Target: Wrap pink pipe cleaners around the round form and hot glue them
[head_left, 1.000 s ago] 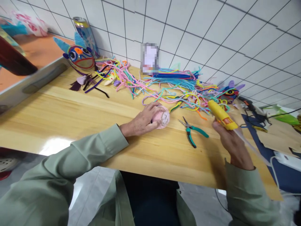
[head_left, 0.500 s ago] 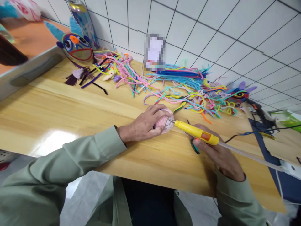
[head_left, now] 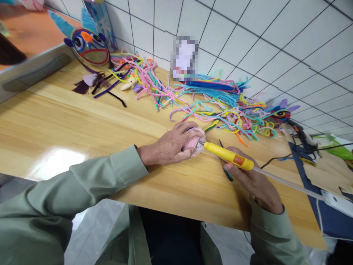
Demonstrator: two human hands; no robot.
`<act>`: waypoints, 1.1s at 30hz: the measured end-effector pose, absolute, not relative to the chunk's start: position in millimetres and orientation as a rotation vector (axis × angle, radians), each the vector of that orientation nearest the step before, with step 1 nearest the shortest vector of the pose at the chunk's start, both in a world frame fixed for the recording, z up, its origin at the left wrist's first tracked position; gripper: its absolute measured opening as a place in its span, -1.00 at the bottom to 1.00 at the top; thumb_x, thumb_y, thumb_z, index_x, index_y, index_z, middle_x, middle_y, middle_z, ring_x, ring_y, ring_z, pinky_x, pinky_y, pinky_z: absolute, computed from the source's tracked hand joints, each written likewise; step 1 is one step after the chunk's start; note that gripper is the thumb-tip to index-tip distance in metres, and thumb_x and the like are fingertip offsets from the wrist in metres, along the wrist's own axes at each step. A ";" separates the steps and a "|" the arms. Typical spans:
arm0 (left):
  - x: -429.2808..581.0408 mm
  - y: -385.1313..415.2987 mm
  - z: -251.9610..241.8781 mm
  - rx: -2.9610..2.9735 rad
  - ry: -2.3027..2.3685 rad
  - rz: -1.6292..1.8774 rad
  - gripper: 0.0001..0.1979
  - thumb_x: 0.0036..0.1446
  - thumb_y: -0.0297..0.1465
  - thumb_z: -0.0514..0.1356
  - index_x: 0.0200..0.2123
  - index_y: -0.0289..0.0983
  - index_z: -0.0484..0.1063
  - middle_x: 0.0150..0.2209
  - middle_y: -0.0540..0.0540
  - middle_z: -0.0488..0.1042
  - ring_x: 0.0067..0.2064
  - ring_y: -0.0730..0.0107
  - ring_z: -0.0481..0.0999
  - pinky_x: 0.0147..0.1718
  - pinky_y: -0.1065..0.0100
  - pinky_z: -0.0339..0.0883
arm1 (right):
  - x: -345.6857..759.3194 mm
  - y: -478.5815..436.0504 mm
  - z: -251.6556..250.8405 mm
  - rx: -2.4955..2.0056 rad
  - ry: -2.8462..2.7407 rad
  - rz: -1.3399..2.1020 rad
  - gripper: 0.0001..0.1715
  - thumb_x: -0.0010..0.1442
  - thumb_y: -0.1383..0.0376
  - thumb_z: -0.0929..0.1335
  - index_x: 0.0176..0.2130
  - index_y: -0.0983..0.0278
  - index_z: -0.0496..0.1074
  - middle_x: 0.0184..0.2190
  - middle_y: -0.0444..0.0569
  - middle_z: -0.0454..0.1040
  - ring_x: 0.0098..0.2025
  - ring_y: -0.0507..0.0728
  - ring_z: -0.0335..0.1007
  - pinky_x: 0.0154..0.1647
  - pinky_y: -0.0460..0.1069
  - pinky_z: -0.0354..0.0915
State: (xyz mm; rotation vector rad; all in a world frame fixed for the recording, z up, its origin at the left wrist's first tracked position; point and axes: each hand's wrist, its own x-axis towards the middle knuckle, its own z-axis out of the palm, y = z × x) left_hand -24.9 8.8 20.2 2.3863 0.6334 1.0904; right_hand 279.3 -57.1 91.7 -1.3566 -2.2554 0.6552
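Observation:
My left hand [head_left: 172, 145] is closed over a pink coiled pipe-cleaner piece [head_left: 195, 141] resting on the wooden table [head_left: 82, 125]. A yellow glue gun [head_left: 227, 156] lies nearly level in my right hand [head_left: 252, 180], which grips it; its metal tip touches the right side of the pink piece. A clear glue stick [head_left: 286, 182] runs out of the gun's back end toward the right. Green-handled pliers [head_left: 226, 173] lie on the table, mostly hidden under my right hand.
A heap of coloured pipe cleaners [head_left: 209, 99] spreads along the tiled wall. A fish-shaped craft [head_left: 88, 46] and a can [head_left: 100, 18] stand at the back left; another craft figure [head_left: 281, 112] sits at the right. Cables and a white socket strip [head_left: 335, 197] lie at the right edge.
My right hand swung the glue gun down from an upright hold at the right to the pink piece, covering the pliers. Since half a second ago it has hardly moved. My left hand stayed put.

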 end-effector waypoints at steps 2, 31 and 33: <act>-24.6 8.7 20.4 2.389 0.638 1.087 -0.49 0.34 -0.37 0.19 0.34 -0.18 0.31 0.33 -0.34 0.42 0.41 -0.14 0.38 0.44 -0.23 0.31 | 280.8 -57.9 90.0 -1.359 -2.267 0.640 -0.65 0.52 -0.10 0.34 -0.11 0.05 0.55 -0.16 -0.03 0.62 -0.09 0.27 0.61 0.02 0.15 0.56; -25.1 9.7 19.5 2.389 0.620 1.084 -0.47 0.35 -0.37 0.21 0.35 -0.17 0.32 0.34 -0.32 0.45 0.45 -0.16 0.35 0.47 -0.25 0.28 | 276.6 -56.2 89.9 -1.331 -2.275 0.693 -0.61 0.54 -0.10 0.31 -0.20 0.06 0.50 -0.24 -0.06 0.57 -0.22 0.26 0.55 -0.14 0.12 0.53; -25.2 9.8 19.0 2.386 0.621 1.080 -0.46 0.34 -0.36 0.21 0.36 -0.16 0.31 0.34 -0.32 0.44 0.46 -0.17 0.35 0.47 -0.27 0.28 | 276.9 -56.1 90.0 -1.340 -2.276 0.695 -0.61 0.53 -0.11 0.32 -0.20 0.06 0.50 -0.25 -0.05 0.58 -0.21 0.27 0.56 -0.14 0.12 0.53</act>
